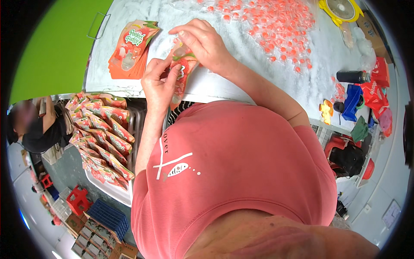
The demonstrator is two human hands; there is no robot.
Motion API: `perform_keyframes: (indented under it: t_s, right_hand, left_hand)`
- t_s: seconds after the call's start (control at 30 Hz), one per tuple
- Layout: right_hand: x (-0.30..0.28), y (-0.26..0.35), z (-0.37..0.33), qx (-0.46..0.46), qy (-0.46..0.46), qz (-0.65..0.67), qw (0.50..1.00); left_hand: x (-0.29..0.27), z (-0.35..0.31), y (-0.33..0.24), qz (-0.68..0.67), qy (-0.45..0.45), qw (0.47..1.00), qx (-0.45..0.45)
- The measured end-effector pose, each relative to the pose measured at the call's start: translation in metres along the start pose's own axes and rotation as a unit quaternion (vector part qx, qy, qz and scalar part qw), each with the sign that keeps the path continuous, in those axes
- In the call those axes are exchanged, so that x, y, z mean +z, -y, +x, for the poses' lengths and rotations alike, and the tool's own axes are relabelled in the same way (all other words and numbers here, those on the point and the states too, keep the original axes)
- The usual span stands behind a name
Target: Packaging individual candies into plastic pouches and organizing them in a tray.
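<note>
A red and orange candy pouch (182,80) stands tilted in my left hand (158,81), gripped between thumb and fingers near the table's front edge. Its green-edged top faces away from me. Over that top end is my right hand (208,48), with fingers stretched out and thumb beside them. A clear-wrapped piece (179,51) shows at the pouch's mouth, below the right thumb. Whether anything lies under the right palm is hidden. Left of my hands lies a stack of flat matching pouches (131,47).
Many wrapped red candies (280,32) spread over the white tabletop (241,82). A white tub (127,199) at my left holds rows of filled pouches (101,138). A green panel (51,47), dark bottle (351,77), blue holder (352,102) and yellow fan (340,11) stand around. Another person (39,123) sits far left.
</note>
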State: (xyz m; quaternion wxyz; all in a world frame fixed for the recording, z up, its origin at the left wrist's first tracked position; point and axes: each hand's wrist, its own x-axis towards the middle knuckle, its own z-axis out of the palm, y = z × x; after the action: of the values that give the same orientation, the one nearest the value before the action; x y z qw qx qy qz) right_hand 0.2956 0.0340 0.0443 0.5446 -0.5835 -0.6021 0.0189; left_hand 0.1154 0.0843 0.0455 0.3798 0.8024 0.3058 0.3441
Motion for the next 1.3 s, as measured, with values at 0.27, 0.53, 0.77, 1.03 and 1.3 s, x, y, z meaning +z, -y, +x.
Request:
perform_keyframes:
  t_s: [0.27,0.53,0.77,1.03,1.3]
  right_hand:
    - [-0.009,0.018,-0.005,0.022,0.094,-0.001,0.995]
    - [-0.03,-0.033,-0.038,0.013,-0.003,0.17,0.985]
    - [0.026,-0.06,-0.113,0.036,0.229,-0.205,0.951]
    - [0.086,-0.042,-0.059,-0.125,0.247,-0.188,0.942]
    - [0.105,-0.069,-0.058,-0.163,0.262,-0.25,0.918]
  left_hand:
    - [-0.003,-0.003,0.004,-0.026,-0.005,1.0,0.012]
    - [-0.043,-0.008,0.008,-0.145,-0.096,0.985,-0.002]
    - [-0.101,-0.029,0.011,-0.091,-0.181,0.978,-0.039]
    - [-0.112,-0.049,0.01,-0.107,-0.219,0.966,-0.09]
    - [-0.115,-0.053,0.018,-0.06,-0.213,0.971,-0.089]
